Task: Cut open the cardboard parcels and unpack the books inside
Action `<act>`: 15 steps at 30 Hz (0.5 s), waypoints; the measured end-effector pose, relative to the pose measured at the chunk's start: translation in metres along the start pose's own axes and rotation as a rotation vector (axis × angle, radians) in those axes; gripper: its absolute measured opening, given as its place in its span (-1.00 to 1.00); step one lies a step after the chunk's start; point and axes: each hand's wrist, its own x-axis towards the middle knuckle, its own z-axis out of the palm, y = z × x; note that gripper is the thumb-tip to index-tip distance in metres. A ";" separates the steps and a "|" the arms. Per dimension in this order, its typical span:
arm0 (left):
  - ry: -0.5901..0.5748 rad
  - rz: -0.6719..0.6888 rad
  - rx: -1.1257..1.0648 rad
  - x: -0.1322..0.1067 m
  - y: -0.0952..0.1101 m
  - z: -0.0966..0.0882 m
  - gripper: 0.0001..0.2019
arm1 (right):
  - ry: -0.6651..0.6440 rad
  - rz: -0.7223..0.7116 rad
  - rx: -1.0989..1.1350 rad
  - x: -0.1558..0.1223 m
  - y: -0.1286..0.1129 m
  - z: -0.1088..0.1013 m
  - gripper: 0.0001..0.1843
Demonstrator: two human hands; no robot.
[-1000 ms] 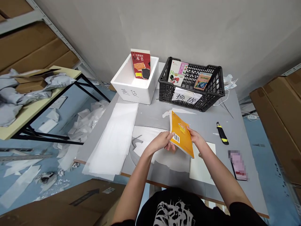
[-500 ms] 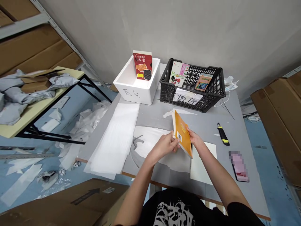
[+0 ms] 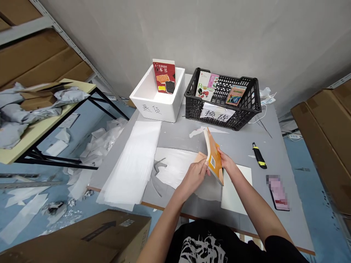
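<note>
Orange paperback book [image 3: 214,162] stands tilted on edge between my hands, above the grey desk [image 3: 175,137], its long axis pointing away from me toward the black plastic crate [image 3: 196,109]. My left hand [image 3: 194,177] pinches a peach-coloured leaf [image 3: 200,157] of it against the spine side; my right hand [image 3: 227,161], curled nearly shut, grips its right side, just above a white card [image 3: 236,191].

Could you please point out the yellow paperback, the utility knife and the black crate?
Yellow paperback [image 3: 217,171], head view: back cover.
Utility knife [image 3: 259,157], head view: handle.
Black crate [image 3: 194,107], head view: left front wall.
</note>
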 end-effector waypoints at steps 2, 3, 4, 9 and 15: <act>-0.011 0.017 0.020 0.000 0.001 0.000 -0.59 | 0.047 0.029 0.013 -0.001 0.001 0.001 -0.55; -0.017 0.021 0.044 0.000 0.001 0.000 -0.60 | 0.064 0.040 0.017 -0.001 0.002 0.002 -0.54; -0.023 0.023 0.078 -0.001 0.002 0.000 -0.61 | 0.077 0.050 0.020 -0.001 0.003 0.003 -0.54; -0.022 0.065 0.236 -0.004 0.003 0.008 -0.62 | 0.116 0.073 0.014 0.001 0.007 0.010 -0.57; 0.020 0.244 0.163 0.002 -0.007 0.022 -0.63 | 0.109 0.057 0.001 0.007 0.012 0.024 -0.57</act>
